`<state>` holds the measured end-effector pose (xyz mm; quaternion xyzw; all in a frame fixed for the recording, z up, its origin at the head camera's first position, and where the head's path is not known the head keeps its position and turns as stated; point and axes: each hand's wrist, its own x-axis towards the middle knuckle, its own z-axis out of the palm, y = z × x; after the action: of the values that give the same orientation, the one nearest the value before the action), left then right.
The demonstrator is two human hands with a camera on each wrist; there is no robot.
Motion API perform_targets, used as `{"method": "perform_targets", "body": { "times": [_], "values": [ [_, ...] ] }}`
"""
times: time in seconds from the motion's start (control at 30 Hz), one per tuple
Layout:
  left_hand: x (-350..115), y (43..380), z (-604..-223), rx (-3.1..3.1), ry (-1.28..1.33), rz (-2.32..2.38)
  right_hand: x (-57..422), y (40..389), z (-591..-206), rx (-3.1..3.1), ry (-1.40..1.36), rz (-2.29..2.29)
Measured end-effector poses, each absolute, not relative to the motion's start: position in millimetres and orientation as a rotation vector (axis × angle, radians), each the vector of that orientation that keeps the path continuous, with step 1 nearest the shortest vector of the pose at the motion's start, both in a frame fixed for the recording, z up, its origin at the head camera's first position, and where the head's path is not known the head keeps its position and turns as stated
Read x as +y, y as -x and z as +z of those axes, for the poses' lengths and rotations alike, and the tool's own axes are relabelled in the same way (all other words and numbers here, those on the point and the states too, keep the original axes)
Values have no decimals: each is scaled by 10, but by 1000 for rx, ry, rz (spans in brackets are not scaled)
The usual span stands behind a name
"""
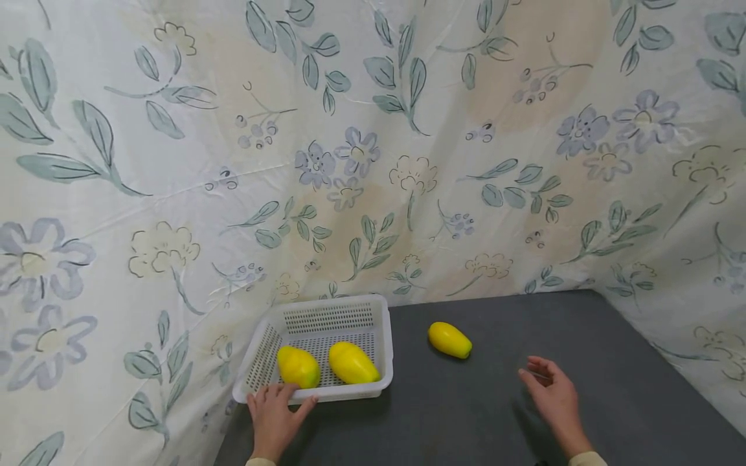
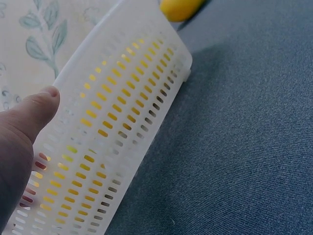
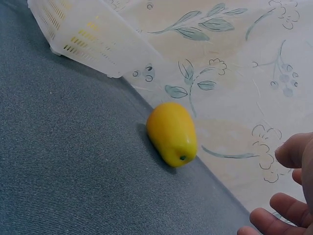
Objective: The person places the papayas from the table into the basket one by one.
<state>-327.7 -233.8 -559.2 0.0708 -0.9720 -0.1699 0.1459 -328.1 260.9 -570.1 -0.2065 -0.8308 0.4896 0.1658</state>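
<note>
A white perforated plastic basket (image 1: 326,393) stands on the dark table, with two plump yellow fruits (image 1: 298,367) (image 1: 353,363) inside. My left hand (image 1: 272,414) grips its front rim near the left corner. The left wrist view shows the thumb (image 2: 41,110) along the outside, while reddish fingertips show through the slots from within. To the right of the basket, a third yellow fruit (image 1: 449,340), greenish at its stem end, lies on its side. My right hand (image 1: 553,398) is held further right and nearer, fingers loosely bent, apart from that fruit (image 3: 172,133) and holding nothing.
The dark grey cloth-covered table (image 1: 454,408) reaches back to a hanging curtain (image 1: 408,194) printed with leaves and flowers. This cloth also runs along the left side, close to the basket, and down the table's right edge.
</note>
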Motion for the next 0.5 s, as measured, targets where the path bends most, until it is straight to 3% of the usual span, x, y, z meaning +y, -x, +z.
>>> {"method": "perform_targets", "body": {
  "times": [0.5],
  "values": [
    [-2345, 3291, -5599, -2791, -200, -471, 2537, 3514, -5621, -2430, 434, 1383]
  ]
}}
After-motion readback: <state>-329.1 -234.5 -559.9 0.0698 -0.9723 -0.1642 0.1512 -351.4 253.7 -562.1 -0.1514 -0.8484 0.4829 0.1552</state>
